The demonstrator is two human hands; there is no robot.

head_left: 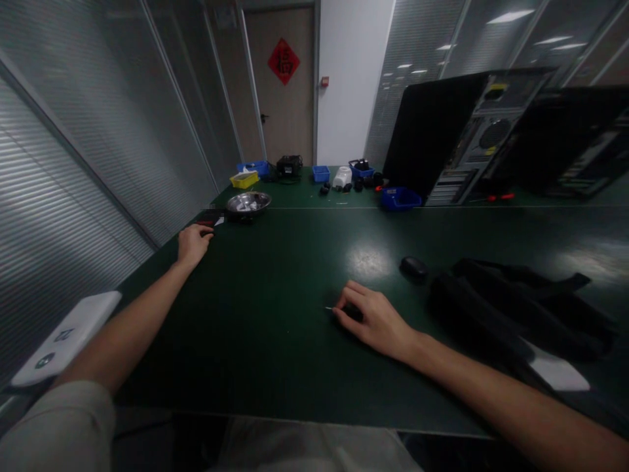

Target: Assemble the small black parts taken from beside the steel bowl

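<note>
Over the green table (275, 269), my right hand (378, 321) is closed in a pinch. A thin, short, silvery pin-like piece (329, 308) sticks out from between its thumb and fingertip, pointing left. My left hand (192, 245) reaches far forward to the table's left edge, its fingers bent and thumb near the fingertips. Just past those fingers lies a dark item with red on it (204, 223), too blurred to name. Whatever is between the left fingers is hidden. A round steel bowl (248, 204) stands beyond my left hand, a little to its right.
To the right are a black computer mouse (413, 268) and a black bag (491, 301). Blue bins (400, 198), a yellow bin (244, 179) and small black parts line the back. Computer towers (442, 137) stand back right. A white box-like object (66, 337) is by my left forearm.
</note>
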